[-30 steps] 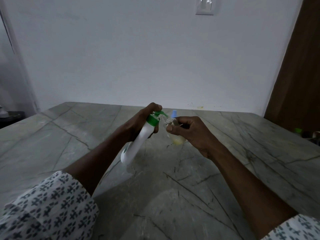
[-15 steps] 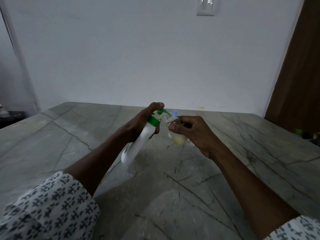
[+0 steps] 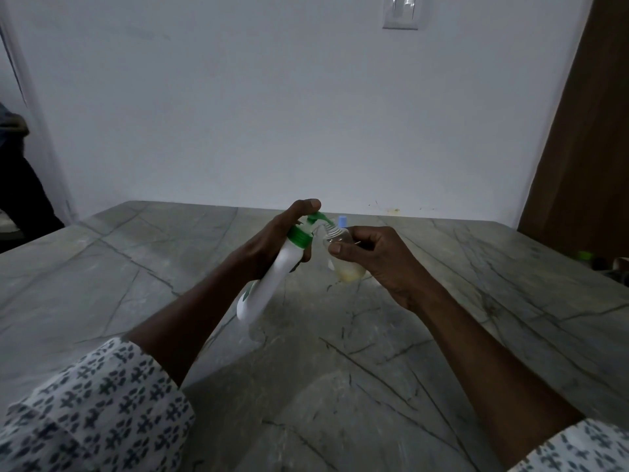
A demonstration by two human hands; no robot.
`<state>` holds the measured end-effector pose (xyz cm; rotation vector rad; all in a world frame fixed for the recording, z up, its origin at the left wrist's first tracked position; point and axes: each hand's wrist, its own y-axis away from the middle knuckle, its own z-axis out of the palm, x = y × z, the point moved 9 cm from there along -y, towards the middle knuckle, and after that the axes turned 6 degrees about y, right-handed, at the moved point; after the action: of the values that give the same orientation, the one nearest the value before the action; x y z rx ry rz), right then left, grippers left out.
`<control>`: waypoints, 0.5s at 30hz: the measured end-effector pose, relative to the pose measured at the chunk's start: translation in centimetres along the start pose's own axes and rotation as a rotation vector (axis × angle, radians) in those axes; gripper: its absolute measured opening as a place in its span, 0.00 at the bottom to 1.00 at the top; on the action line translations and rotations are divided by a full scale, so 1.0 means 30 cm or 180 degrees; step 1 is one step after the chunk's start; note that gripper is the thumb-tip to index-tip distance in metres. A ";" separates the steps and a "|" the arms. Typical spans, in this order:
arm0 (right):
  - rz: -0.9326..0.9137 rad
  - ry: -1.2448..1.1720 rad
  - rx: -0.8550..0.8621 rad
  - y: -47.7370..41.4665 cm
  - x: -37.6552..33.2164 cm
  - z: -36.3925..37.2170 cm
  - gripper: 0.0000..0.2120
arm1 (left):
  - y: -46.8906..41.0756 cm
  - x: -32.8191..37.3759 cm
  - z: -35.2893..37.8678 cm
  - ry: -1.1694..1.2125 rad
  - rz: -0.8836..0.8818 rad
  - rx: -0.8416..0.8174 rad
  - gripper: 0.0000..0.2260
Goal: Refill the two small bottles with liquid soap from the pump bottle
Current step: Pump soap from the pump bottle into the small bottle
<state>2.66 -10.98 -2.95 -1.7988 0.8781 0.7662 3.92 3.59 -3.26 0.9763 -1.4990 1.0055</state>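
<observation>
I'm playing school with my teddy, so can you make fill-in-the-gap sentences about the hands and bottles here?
1. The left hand grips the pump bottle, whose body is ____.
2. Its pump head is coloured ____.
3. The right hand holds the small bottle, with ____ soap at its bottom.
Missing words: white, green, yellow.

No text, label or number can be read on the pump bottle (image 3: 272,284) or elsewhere.

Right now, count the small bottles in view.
1: the small bottle in the right hand, at the pump bottle spout. A blue cap behind may belong to a hidden second.
</observation>
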 end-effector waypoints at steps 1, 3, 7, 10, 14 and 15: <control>0.0001 -0.0011 -0.0001 0.000 -0.001 0.001 0.10 | 0.000 -0.002 0.000 -0.0001 -0.0017 0.0000 0.25; 0.0012 -0.0015 -0.0008 -0.001 0.001 0.002 0.10 | -0.001 -0.006 -0.003 0.0012 -0.0056 0.0016 0.25; -0.0006 0.0087 -0.0100 0.001 0.003 0.013 0.11 | -0.005 -0.011 -0.012 0.0007 -0.0082 0.0104 0.23; 0.0015 0.0090 -0.0118 0.003 0.009 0.013 0.12 | -0.004 -0.013 -0.012 0.0020 -0.0087 0.0124 0.22; -0.0012 0.0048 -0.0023 -0.001 0.001 -0.003 0.10 | -0.003 -0.008 -0.006 0.0067 -0.0037 0.0133 0.23; -0.0015 0.0039 0.0000 -0.002 0.001 -0.007 0.10 | -0.002 -0.007 -0.006 0.0070 -0.0031 0.0142 0.23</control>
<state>2.76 -11.16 -2.86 -1.8069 0.8815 0.7528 4.06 3.74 -3.43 1.0001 -1.4579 1.0435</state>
